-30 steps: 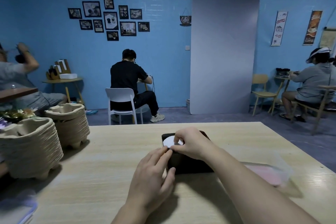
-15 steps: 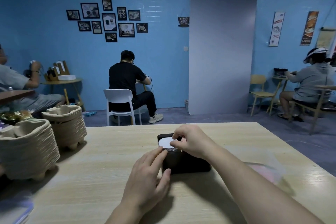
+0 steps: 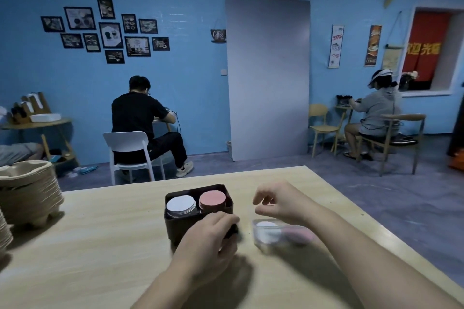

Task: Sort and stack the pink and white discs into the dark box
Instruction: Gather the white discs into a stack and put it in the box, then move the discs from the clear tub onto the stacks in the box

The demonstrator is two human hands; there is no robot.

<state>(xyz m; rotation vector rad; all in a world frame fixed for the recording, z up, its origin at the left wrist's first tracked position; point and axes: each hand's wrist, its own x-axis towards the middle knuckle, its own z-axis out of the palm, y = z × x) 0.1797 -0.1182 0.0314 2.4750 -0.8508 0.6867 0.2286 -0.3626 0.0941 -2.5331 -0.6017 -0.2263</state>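
Blue-walled room with framed prints at upper left and other people seated at small tables at the back. Foreground: pale wood-grain counter (image 3: 113, 246).

Far left: stacks of moulded pulp trays (image 3: 30, 198), nested, standing on the counter well apart from the work.

Centre: dark box (image 3: 175, 228), upright, two compartments. Left compartment holds a stack of white discs (image 3: 180, 204), its top near the rim. Right compartment holds a stack of pink discs (image 3: 213, 198), about level with it. Colours are unmixed.

Left hand (image 3: 208, 243): fingers curled round the box's near right corner, gripping it.

Just right of the box: clear tray (image 3: 258, 246) on the counter, blurred. It holds at least one loose white disc (image 3: 267, 232) and one pink disc (image 3: 298, 236), side by side. Count not legible.

Right hand (image 3: 278, 202): above the tray and not touching it, fingers loosely bent, thumb apart from them, nothing held.

Step in hand, as judged: fetching the next disc from the tray. To do it well:
- Brace the box with the left hand so it does not slide.
- Pinch a single disc by its edge, since thin discs likely cling together.
- Check the colour before carrying.
- Lower the disc flat and centred on the matching stack. Both stacks sit high, and a skewed disc could slip off.
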